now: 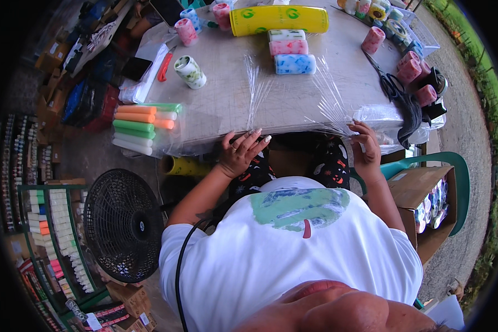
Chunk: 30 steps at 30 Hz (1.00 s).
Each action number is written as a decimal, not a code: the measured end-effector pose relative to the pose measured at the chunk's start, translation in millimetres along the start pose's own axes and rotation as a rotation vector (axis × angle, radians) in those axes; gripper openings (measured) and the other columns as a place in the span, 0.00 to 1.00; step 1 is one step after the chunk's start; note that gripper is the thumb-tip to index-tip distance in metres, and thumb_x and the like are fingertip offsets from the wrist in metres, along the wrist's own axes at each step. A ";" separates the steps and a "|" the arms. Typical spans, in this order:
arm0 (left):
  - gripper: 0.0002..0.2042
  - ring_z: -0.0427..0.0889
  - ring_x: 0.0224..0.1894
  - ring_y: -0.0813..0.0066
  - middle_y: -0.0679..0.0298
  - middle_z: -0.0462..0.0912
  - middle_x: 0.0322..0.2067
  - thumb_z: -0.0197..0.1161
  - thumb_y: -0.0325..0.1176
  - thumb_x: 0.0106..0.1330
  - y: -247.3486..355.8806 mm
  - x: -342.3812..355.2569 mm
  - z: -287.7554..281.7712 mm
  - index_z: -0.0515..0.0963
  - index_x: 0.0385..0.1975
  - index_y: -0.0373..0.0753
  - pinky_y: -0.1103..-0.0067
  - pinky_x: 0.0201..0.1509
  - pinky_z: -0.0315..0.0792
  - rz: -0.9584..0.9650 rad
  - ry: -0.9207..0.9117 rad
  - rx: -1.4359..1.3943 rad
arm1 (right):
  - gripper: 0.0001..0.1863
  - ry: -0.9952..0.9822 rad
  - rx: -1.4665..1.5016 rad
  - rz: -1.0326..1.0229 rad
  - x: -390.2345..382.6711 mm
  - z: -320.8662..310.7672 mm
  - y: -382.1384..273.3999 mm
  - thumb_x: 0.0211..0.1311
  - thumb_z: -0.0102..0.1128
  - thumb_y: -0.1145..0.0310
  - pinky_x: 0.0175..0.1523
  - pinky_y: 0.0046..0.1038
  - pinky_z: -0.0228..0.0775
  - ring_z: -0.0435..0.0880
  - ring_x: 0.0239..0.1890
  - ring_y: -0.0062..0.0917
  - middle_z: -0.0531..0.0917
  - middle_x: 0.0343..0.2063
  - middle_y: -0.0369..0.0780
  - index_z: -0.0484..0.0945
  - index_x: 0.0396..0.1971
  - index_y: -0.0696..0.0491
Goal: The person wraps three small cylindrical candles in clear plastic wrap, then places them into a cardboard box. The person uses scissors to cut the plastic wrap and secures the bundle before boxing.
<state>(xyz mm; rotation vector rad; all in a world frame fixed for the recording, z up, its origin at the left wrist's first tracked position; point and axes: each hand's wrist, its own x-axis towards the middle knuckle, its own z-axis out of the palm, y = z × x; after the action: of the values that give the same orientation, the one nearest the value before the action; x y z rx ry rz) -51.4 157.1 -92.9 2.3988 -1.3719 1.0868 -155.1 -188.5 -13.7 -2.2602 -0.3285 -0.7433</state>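
Observation:
My left hand (241, 152) lies at the table's near edge, fingers stretched and apart, close to a crease in the clear plastic wrap (293, 102). At the same edge to the right, my right hand (366, 146) has its bent fingers at the wrap's gathered corner, where creases fan out. Further in, three patterned pillar candles lie side by side: a blue-and-white one (295, 64) nearest, a pink-and-white one (289, 47) and a green-and-white one (286, 35). Behind them lies a yellow printed roll (279, 20). A green-and-white candle (190, 72) stands to the left.
Orange, green and white candle sticks (144, 126) lie at the front left, near a red cutter (165, 67) and a phone (136, 69). Scissors (390, 83) and red-and-white candles (409, 71) are at right. A black fan (124, 224) and a carton (423, 199) flank me.

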 end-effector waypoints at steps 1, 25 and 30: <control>0.16 0.71 0.50 0.81 0.74 0.73 0.57 0.59 0.34 0.61 1.8 1.9 -0.2 0.77 0.50 0.57 0.67 0.62 0.53 -0.023 -0.007 -0.011 | 0.13 -0.006 0.105 0.028 2.8 -0.3 -1.1 0.50 0.53 0.90 0.60 0.37 0.66 0.75 0.56 0.40 0.79 0.46 0.43 0.72 0.31 0.55; 0.04 0.77 0.34 0.64 0.65 0.82 0.29 0.65 0.26 0.56 -87.7 163.4 -46.3 0.80 0.29 0.42 0.70 0.43 0.69 -0.296 0.233 -0.369 | 0.07 0.168 0.505 0.132 147.1 -6.1 46.4 0.65 0.42 0.85 0.43 0.24 0.74 0.83 0.37 0.26 0.77 0.38 0.43 0.65 0.36 0.58; 0.06 0.79 0.36 0.59 0.61 0.84 0.30 0.66 0.35 0.58 -161.2 236.1 28.9 0.81 0.29 0.40 0.69 0.41 0.72 -0.566 0.071 -0.251 | 0.04 0.266 0.237 0.252 254.2 45.7 125.3 0.64 0.48 0.81 0.32 0.24 0.74 0.83 0.30 0.28 0.79 0.33 0.45 0.64 0.35 0.58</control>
<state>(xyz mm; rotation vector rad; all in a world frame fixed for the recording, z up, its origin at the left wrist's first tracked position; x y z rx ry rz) 166.1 73.8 75.4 2.3131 -0.6806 0.7813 121.6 -240.7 42.1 -1.9079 -0.0027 -0.8127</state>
